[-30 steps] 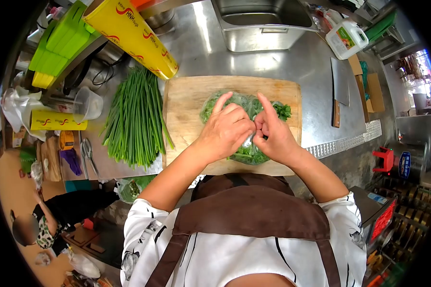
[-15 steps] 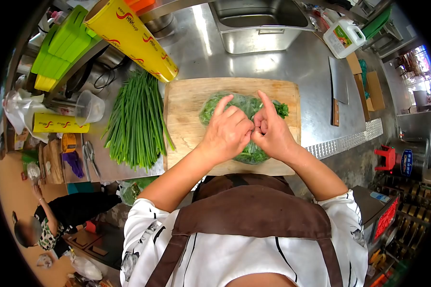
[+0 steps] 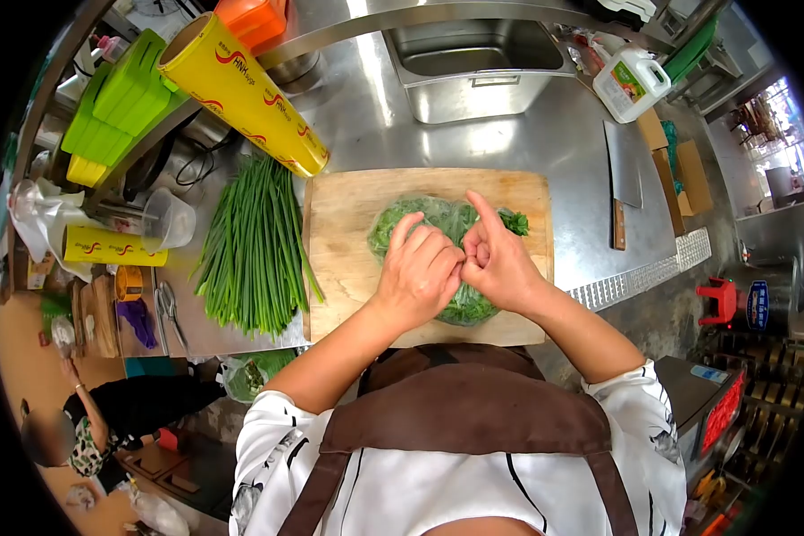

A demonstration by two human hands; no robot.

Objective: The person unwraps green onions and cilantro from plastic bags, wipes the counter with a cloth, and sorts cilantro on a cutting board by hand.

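A clear plastic bag full of leafy green herbs lies on a wooden cutting board. Some leaves stick out of its right side. Above the bag, my left hand and my right hand meet, thumbs and fingers pinched closed on the plastic, with one finger of each stretched out. My fingers hide the exact part of the bag they pinch. Left of the board lies a big bunch of long green chives or scallions.
A cleaver lies on the steel counter at right. Behind the board are a steel basin and a yellow roll of cling film. A white jug stands at back right. Another person is at lower left.
My view has shifted, so board and bag sit slightly lower in the picture. Both hands stay together over the bag, their fingers only slightly moved.
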